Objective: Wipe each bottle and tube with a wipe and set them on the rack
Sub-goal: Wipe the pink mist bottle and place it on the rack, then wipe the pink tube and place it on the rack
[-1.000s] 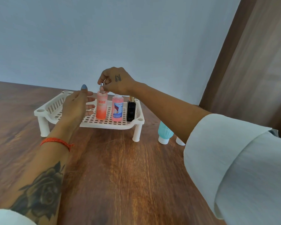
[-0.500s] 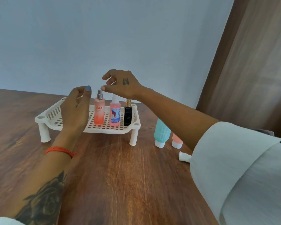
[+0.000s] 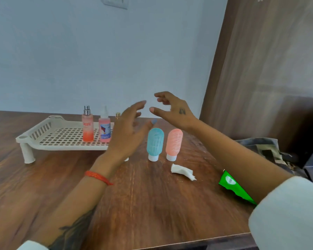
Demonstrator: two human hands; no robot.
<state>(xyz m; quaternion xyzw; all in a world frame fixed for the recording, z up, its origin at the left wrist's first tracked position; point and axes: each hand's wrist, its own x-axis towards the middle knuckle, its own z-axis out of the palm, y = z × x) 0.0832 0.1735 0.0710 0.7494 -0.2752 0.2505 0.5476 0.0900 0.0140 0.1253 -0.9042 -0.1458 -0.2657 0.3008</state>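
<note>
A white slotted rack (image 3: 43, 131) stands on the wooden table at the left. On it are an orange spray bottle (image 3: 87, 127) and a pink spray bottle (image 3: 104, 127); a third bottle's gold cap (image 3: 117, 115) shows behind my left hand. A blue tube (image 3: 155, 143) and a pink tube (image 3: 173, 143) stand cap-down on the table right of the rack. A crumpled white wipe (image 3: 182, 171) lies in front of them. My left hand (image 3: 128, 130) hovers with spread fingers beside the blue tube, holding nothing. My right hand (image 3: 172, 109) floats above the tubes, fingers loosely bent, empty.
A green wipe packet (image 3: 233, 186) lies by my right forearm near the table's right edge. A folded grey cloth (image 3: 264, 150) sits at the far right. A brown wooden panel (image 3: 260, 69) rises behind the table on the right.
Both hands have left the rack and moved right, over the two tubes. The view has swung right, bringing the wipe and green packet into sight.
</note>
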